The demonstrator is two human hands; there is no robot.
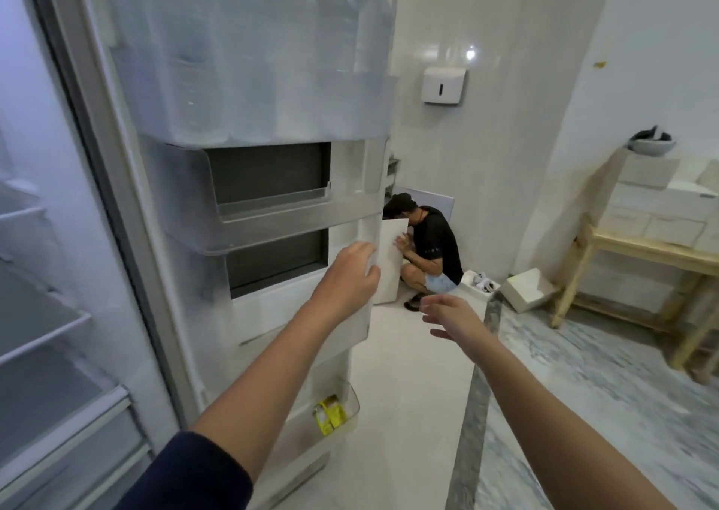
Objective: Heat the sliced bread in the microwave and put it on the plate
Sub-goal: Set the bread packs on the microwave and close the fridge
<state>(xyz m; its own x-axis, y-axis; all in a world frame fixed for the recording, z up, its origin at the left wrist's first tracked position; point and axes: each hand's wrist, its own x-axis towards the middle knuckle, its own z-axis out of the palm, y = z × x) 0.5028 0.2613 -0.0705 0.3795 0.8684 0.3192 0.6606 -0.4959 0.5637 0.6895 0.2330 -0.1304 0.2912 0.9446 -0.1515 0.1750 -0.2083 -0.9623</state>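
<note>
The fridge door (272, 213) stands open in front of me, its inner shelves facing me. My left hand (352, 276) reaches to the door's outer edge, fingers curled at that edge; whether they grip it I cannot tell. My right hand (453, 317) hovers in the air to the right of the door, fingers spread and holding nothing. No bread, microwave or plate is in view.
Several water bottles (342, 34) fill the top door shelf; a yellow packet (330, 414) lies in the lowest door bin. Fridge interior shelves (35, 334) are at left. A person (428, 248) crouches on the floor ahead. A wooden table (638, 252) stacked with white boxes stands at right.
</note>
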